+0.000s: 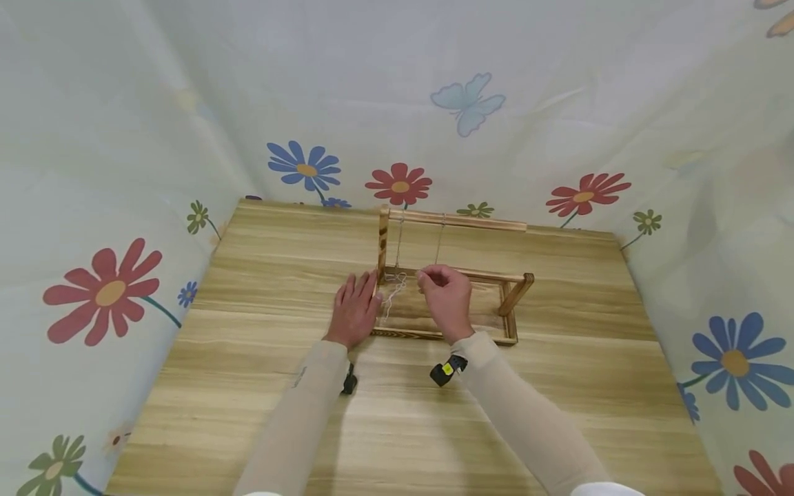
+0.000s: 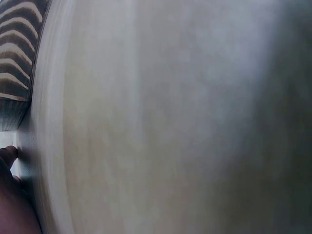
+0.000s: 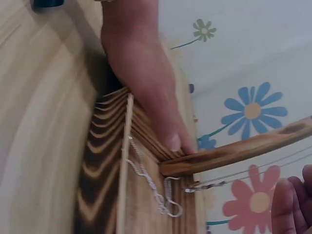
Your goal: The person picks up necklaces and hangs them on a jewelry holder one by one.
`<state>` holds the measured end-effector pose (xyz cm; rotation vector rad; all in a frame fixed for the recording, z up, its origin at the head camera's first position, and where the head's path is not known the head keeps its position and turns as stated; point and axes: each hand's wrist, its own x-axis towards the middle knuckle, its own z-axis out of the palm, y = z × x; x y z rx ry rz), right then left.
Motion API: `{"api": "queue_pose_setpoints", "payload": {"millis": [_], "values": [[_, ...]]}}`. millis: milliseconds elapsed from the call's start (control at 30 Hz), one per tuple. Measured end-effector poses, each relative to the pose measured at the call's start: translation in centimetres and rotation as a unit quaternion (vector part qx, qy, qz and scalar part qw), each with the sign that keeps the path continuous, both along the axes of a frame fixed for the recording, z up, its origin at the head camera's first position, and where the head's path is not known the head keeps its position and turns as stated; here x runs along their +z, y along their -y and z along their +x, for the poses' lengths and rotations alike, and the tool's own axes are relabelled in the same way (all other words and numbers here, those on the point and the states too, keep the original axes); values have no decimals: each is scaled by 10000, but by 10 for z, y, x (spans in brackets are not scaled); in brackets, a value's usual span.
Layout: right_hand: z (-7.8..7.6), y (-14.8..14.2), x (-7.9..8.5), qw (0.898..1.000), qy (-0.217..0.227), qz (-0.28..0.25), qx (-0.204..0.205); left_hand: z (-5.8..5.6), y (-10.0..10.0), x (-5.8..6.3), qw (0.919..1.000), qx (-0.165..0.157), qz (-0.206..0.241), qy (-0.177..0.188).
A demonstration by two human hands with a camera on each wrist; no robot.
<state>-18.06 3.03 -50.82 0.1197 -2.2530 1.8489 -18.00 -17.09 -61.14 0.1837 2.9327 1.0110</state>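
Note:
On the table is a wooden stand [image 1: 455,220] with a tray base [image 1: 505,337]. From its top bar hangs a silver chain necklace [image 1: 400,241], whose lower end lies bunched in the tray [image 3: 158,195]. A second thin necklace [image 1: 440,241] runs down from the bar to my right hand [image 1: 448,296], which pinches it between thumb and forefinger; the fingertips partly hide it. My left hand [image 1: 355,310] lies with its fingers extended against the tray's left end, near the left post [image 1: 382,241]. In the right wrist view, the right fingers [image 3: 285,204] appear curled at the edge.
The stand sits toward the back of the wooden table [image 1: 267,386]. A flowered cloth [image 1: 347,89] rises behind and at both sides. The right post [image 1: 516,293] leans outward at the tray's right end. A dark wrist device [image 1: 442,373] is on the right wrist.

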Motion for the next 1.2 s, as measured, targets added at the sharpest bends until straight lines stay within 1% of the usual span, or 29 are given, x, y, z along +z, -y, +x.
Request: {"api": "queue_pose_setpoints", "payload": {"millis": [200,267,300,367,467,500,533,600,667,733,800,867,967,1067,1133,1200], "values": [[-8,11,-12,9981,591,-39,183,-3,1,-4,10000,-55,-13,40],[-12,16,-18,9948,964,-241,243,-2,1,-4,10000,-37,18,-12],[-15,17,-21,9911,1223,-435,277,-1,1,-4,10000,-24,47,-34],[-21,21,-26,9798,1767,-908,244,0,0,-3,10000,6,54,-77],[-27,24,-35,9548,2498,-1606,110,1,-1,-2,10000,27,12,-49],[-29,25,-37,9482,2665,-1726,102,1,-1,-2,10000,30,-5,-39],[-30,26,-40,9437,2783,-1783,117,1,-1,-2,10000,28,-31,-31],[-31,27,-44,9366,2977,-1829,249,1,-1,-1,10000,26,-59,-25],[-32,28,-47,9322,3105,-1810,438,1,-1,-1,9999,36,-78,-54],[-32,28,-49,9292,3198,-1768,545,0,-1,0,10000,42,-58,-60],[-31,29,-50,9266,3272,-1766,559,0,-1,0,10000,54,-62,-45],[-32,28,-54,9253,3316,-1776,473,0,0,-1,9999,49,-101,0],[-34,28,-59,9244,3350,-1811,213,0,0,-4,9998,37,-185,20],[-36,28,-62,9279,3288,-1755,39,-1,0,-5,9999,36,-96,-54],[-36,29,-63,9305,3300,-1589,72,0,0,-5,9999,38,-22,-108],[-34,29,-64,9325,3339,-1370,139,1,0,-5,10000,35,-12,-84]]}}
